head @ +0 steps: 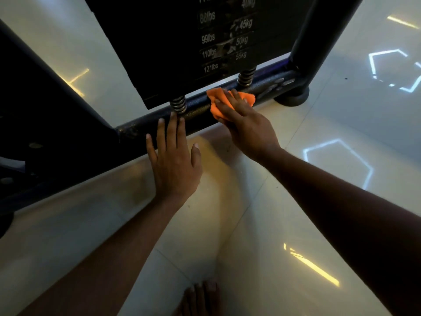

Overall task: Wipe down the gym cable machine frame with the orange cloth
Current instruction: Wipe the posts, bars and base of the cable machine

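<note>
1. Floor [296, 224]: pale glossy tiles carrying bright reflections of strip and hexagon lights.
2. Weight stack [182, 42]: dark plates of the cable machine, labelled from 88lbs to 121lbs on 1 side and 40kg to 55kg on the other.
3. Base bar [136, 130]: dark, speckled tube of the frame running from lower left to upper right beneath the stack; at its right end it meets an upright post [319, 30] above a round foot [293, 96].
4. Springs: 2 coils stand on the bar under the stack, 1 at left [178, 106] and 1 at right [246, 77].
5. Left hand [174, 160]: released, fingers straight, fingertips touching the bar just below the left spring.
6. Right hand [241, 124]: flat, fingers extended, pressing the orange cloth [217, 103] onto the bar between the 2 springs.
7. Foot [200, 297]: bare toes at the bottom edge.
</note>
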